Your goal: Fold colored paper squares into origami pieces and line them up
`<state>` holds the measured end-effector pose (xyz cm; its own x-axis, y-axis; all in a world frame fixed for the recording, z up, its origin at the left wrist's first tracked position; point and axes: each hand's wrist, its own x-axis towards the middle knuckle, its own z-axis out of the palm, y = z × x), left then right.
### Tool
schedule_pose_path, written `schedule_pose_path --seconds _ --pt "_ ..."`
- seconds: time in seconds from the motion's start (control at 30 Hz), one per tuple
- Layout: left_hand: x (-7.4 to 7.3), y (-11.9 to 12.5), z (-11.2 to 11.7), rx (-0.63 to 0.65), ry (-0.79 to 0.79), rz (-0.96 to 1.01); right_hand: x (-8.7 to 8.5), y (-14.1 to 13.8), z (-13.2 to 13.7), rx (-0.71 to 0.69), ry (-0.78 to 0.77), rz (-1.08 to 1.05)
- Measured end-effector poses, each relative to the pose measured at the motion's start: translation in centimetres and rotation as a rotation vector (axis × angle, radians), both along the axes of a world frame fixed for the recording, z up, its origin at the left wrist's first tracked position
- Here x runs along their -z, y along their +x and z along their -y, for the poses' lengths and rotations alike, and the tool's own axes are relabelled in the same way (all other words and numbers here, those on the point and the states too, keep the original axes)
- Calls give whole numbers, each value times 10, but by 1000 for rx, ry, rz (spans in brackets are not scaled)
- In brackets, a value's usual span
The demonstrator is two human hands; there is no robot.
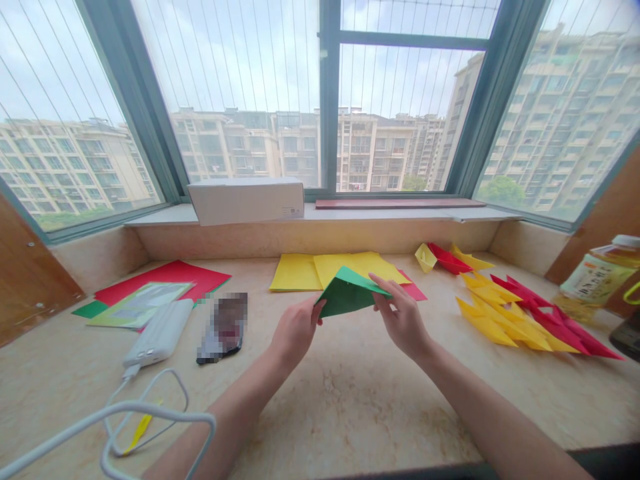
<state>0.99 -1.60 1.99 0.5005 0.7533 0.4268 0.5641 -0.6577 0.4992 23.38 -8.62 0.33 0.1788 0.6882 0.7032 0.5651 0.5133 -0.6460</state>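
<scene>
Pinching a smooth, folded green paper triangle (347, 293) between both hands, you hold it just above the speckled stone counter (350, 407). Your left hand (296, 331) is closed on its left corner and your right hand (403, 319) on its right edge, wrists bent, forearms reaching in from the near side. Flat yellow paper sheets (295, 273) lie just beyond the triangle, folded yellow and red paper pieces (520, 320) fan out well to the right, and a white power bank (159, 332) sits well apart to the left.

A white power bank (158, 333) trails its cable (114, 390).
</scene>
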Motion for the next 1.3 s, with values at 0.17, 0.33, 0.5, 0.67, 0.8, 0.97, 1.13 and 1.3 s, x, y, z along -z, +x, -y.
schedule_pose_path --seconds 0.17,0.33,0.5,0.67,0.8,0.97,1.13,1.3 --pt "6 5 1 72 -227 204 -2 -4 -2 56 218 131" --pt "9 13 5 276 -557 495 1 -9 4 81 315 172" --pt "5 19 17 407 -681 627 5 -20 10 10 336 384" --pt "9 23 30 497 -839 907 1 -32 13 57 308 587" --pt "10 24 33 640 -925 981 -3 -35 14 19 296 655" --pt "9 26 26 584 -855 909 -5 -34 14 -85 257 617" --pt "5 21 21 579 -899 914 -6 -25 12 44 348 227" --pt "2 16 20 559 -932 806 -7 -19 9 -15 79 -110"
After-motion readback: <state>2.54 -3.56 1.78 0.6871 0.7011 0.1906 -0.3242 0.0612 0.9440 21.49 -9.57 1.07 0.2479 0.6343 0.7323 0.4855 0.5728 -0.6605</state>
